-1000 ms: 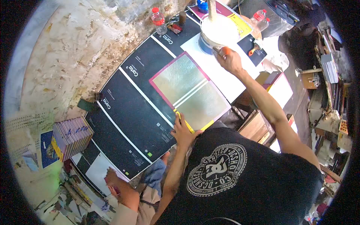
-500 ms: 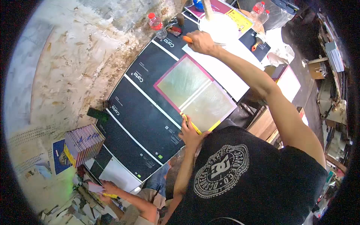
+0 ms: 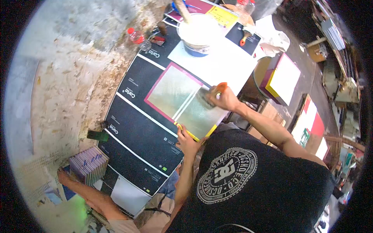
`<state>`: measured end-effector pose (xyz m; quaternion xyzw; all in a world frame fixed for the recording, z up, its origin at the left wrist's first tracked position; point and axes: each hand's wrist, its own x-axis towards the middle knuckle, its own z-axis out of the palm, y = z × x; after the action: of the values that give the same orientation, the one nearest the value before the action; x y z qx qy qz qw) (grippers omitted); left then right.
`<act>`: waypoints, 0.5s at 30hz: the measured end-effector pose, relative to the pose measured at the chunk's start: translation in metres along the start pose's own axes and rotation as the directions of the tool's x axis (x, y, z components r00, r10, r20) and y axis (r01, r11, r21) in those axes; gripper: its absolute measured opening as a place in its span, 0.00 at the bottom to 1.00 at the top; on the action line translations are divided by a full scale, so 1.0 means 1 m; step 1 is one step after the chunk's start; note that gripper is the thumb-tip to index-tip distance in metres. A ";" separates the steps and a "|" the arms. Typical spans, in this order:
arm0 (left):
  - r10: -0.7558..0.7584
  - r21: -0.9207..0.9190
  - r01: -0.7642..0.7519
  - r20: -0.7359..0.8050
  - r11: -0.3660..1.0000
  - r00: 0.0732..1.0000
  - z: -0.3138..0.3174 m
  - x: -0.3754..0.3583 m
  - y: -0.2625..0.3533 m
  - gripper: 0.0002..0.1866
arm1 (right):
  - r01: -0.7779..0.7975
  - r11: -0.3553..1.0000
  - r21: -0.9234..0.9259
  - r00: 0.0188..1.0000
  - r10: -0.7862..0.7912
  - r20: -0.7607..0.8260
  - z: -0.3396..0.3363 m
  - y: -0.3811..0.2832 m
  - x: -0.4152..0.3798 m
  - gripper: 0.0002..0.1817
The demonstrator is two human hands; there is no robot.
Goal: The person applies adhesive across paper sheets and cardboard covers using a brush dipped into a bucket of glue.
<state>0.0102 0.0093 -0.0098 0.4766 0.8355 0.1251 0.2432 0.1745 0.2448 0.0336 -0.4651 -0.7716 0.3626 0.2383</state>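
Note:
My right hand (image 3: 226, 99) is closed around a brush with an orange handle (image 3: 222, 86). Its blurred bristles touch the right half of a pale, glossy sheet (image 3: 202, 116) with pink and yellow edges. A double white strip divides this half from the left one (image 3: 173, 91). At the yellow corner nearest my body, my left hand (image 3: 187, 143) rests its spread fingers on the sheet's edge. Under the sheet lies a black board marked Carta (image 3: 145, 128). Beyond it, a bucket of white paste (image 3: 200, 33) stands on white paper (image 3: 237, 58), a stick leaning in it.
A co-worker's hand (image 3: 66, 177) is beside a stack of thin books (image 3: 89, 165) at lower left. A bottle (image 3: 136, 37) lies near the wall. Another orange-handled brush (image 3: 244, 39) rests at the back right, above a white-topped stack (image 3: 285, 79) on a stool.
My right hand has moved from beside the bucket down onto the sheet's right half with the brush. The co-worker's arm has reached toward the book stack. The view has shifted.

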 end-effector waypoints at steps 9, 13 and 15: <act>-0.007 0.013 0.007 0.018 1.000 1.000 0.000 -0.001 0.002 0.71 | -0.111 0.993 0.050 0.956 0.121 -0.268 -0.042 -0.001 -0.045 0.13; -0.033 0.055 0.030 0.062 0.998 0.998 -0.015 -0.002 0.008 0.74 | -0.255 0.961 -0.112 0.959 0.237 -0.153 -0.030 0.025 -0.061 0.14; -0.021 0.033 0.021 0.020 0.999 1.000 -0.011 -0.002 0.008 0.74 | -0.291 0.948 -0.126 0.940 0.260 -0.220 -0.064 0.063 -0.065 0.16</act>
<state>0.0106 0.0119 0.0040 0.4729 0.8399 0.1039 0.2450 0.2832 0.2271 0.0225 -0.6202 -0.6968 0.2822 0.2243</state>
